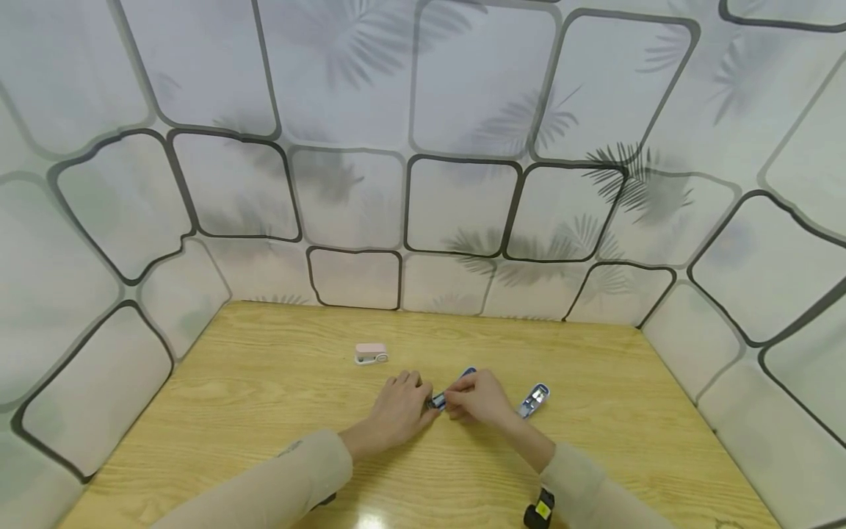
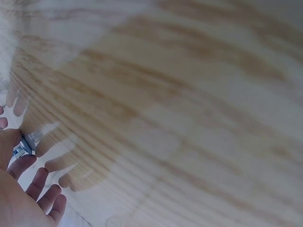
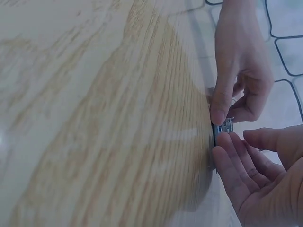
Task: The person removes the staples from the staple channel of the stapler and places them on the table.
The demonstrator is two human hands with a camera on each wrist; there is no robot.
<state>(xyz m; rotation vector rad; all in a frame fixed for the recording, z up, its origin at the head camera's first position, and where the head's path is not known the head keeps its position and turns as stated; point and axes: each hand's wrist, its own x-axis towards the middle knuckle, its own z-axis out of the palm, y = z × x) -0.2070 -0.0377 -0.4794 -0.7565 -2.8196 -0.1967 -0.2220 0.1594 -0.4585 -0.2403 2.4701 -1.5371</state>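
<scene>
Near the middle of the table, a narrow blue piece with silvery metal inside (image 1: 438, 400) lies between both hands, close over the wood. My left hand (image 1: 400, 408) holds its near end between thumb and forefinger, the other fingers loosely spread. From the right, my right hand (image 1: 485, 400) pinches the same piece with thumb and fingertips, covering part of its length. In the right wrist view, the metal part (image 3: 226, 126) shows between the left thumb and the right fingertips. A second blue and silver piece (image 1: 534, 400) lies just beyond the right hand.
A small pink and white device (image 1: 371, 353) sits on the wooden table (image 1: 264, 382), behind and left of the hands. A black item with a yellow label (image 1: 542, 507) shows beside the right sleeve. Patterned fabric walls (image 1: 357, 279) enclose the table's back and sides.
</scene>
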